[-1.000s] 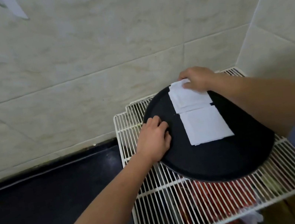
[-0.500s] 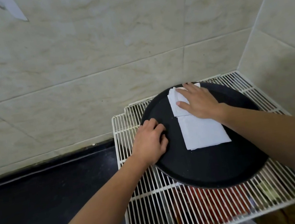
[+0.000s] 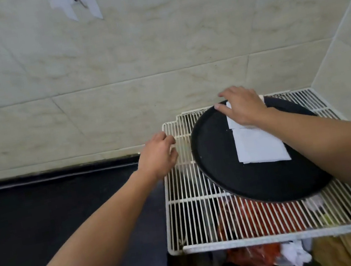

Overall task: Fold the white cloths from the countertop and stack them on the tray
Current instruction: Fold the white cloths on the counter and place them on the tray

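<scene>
A round black tray (image 3: pixel 214 149) lies on a white wire rack (image 3: pixel 192 213). Two folded white cloths sit on the tray in a line: the near cloth (image 3: pixel 258 147) lies flat and fully visible, the far cloth (image 3: pixel 233 122) is mostly under my right hand. My right hand (image 3: pixel 243 105) rests flat on that far cloth, fingers spread toward the tray's far rim. My left hand (image 3: pixel 158 155) hovers over the rack's left edge, fingers loosely curled, holding nothing and apart from the tray.
A dark countertop (image 3: pixel 44 215) stretches to the left of the rack. Tiled walls close in behind and to the right. Red packaging (image 3: pixel 249 218) and other items lie below the rack. White cloth pieces (image 3: pixel 76 3) hang on the wall above.
My left hand has come off the tray's left rim and moved left over the rack. My right hand slid toward the tray's far edge on the far cloth. The view tilted up.
</scene>
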Available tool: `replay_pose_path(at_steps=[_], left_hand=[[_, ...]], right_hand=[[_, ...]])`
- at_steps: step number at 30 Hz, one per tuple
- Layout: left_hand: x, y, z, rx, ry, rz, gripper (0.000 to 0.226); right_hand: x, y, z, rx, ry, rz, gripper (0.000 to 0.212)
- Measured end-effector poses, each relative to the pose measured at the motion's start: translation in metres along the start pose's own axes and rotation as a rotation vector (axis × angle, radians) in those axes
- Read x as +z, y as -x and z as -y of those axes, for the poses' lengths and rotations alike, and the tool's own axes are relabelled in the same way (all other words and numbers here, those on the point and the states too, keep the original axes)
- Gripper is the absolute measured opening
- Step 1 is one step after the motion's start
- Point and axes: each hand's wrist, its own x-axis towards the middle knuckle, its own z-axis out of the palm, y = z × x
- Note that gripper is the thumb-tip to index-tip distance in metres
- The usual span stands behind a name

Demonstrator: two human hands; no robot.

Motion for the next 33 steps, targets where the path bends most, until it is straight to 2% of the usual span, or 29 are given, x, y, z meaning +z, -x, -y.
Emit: replay_pose_path(at_steps=[5,13,25,33], left_hand=[[-0.034,0.064,0.057,-0.194,-0.056,0.014,0.022],[-0.087,0.223,0.16,-0.422,-0.132,0.02,0.024],[-0.194,0.509,0.354,-0.763,-0.258,0.052,0.019],[-0.217,0.594,0.445,-0.928,-0.278,-0.025,0.019]], right_hand=[[-0.004,0.001,0.093,-0.165,-0.032,-0.017,0.046],[0.029,0.026,0.296,-0.428,-0.035,-0.005,0.043],[0.11,0.106,0.656,-0.706,-0.087,0.139,0.044],[0.143,0.11,0.797,-0.846,-0.147,0.216,0.039]])
